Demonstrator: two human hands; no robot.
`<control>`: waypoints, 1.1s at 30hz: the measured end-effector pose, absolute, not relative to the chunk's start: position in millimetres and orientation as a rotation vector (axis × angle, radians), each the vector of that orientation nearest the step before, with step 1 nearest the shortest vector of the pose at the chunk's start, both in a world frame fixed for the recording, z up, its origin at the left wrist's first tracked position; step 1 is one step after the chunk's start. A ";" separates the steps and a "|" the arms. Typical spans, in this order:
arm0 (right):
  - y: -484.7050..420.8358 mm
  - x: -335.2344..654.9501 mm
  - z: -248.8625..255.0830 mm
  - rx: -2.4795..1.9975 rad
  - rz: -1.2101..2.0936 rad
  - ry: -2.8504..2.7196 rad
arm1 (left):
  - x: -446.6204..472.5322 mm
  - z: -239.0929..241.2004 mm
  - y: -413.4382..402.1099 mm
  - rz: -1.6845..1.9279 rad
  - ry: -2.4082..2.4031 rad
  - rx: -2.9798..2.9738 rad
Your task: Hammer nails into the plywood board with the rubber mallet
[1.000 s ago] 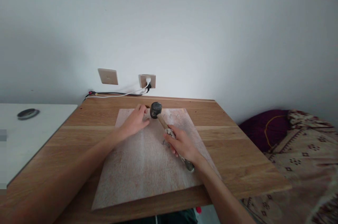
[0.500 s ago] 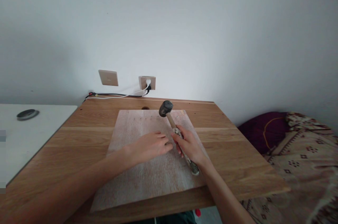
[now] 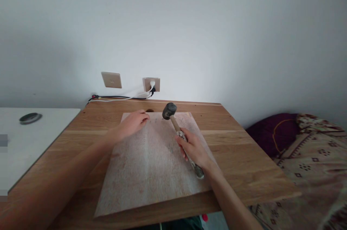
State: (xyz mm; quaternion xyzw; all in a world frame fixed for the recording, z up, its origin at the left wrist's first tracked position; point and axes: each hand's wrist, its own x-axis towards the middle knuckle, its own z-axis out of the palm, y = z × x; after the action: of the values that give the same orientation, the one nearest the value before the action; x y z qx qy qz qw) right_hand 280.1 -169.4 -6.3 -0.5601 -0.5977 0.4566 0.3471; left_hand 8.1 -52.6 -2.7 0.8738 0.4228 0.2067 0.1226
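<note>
My right hand [image 3: 194, 147] is wrapped round the worn, paint-flecked handle of a black-headed mallet [image 3: 170, 111], held slanting over the right side of a board. That thin, pale, whitish-pink board [image 3: 143, 176] lies flat on the wooden table. At the board's far left edge is my left hand [image 3: 133, 122], its fingers curled and fingertips together; whatever may be between them is too small to make out. Small dark specks, perhaps nails or holes, run along the far part of the board between the left fingertips and the mallet head.
The wooden table [image 3: 244, 165] meets a white wall, where cables [image 3: 121, 98] run to a socket [image 3: 155, 85]. A round grey lid-like object [image 3: 30, 118] lies on a white surface [image 3: 24, 150] at the left. Patterned fabric [image 3: 309, 172] and a purple cushion [image 3: 279, 132] are at the right.
My left hand has moved from the middle of the board, beside the mallet handle, to the far left edge. The right hand and mallet have stayed nearly still.
</note>
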 end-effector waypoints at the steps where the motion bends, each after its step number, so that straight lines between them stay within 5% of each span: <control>1: -169.3 279.3 -6.6 -1.458 1.191 -1.551 | 6.8 -3.4 -49.3 0.577 1.235 2.563; 9: -172.7 275.7 -3.3 -1.428 1.220 -1.557 | 18.0 -11.2 -43.5 0.460 1.201 2.669; 19: -169.1 266.1 -2.2 -1.384 1.267 -1.587 | 20.2 -32.4 -35.6 0.951 1.203 2.103; 33: -165.1 256.1 1.4 -1.353 1.279 -1.605 | 21.5 -35.3 -38.0 0.986 1.168 2.188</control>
State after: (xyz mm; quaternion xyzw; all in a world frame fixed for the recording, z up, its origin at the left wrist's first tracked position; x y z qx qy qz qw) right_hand 256.1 -165.1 1.4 -0.5185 -0.6152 0.4901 0.3353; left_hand 21.5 -38.0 -35.3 0.7970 0.4255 0.3590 0.2342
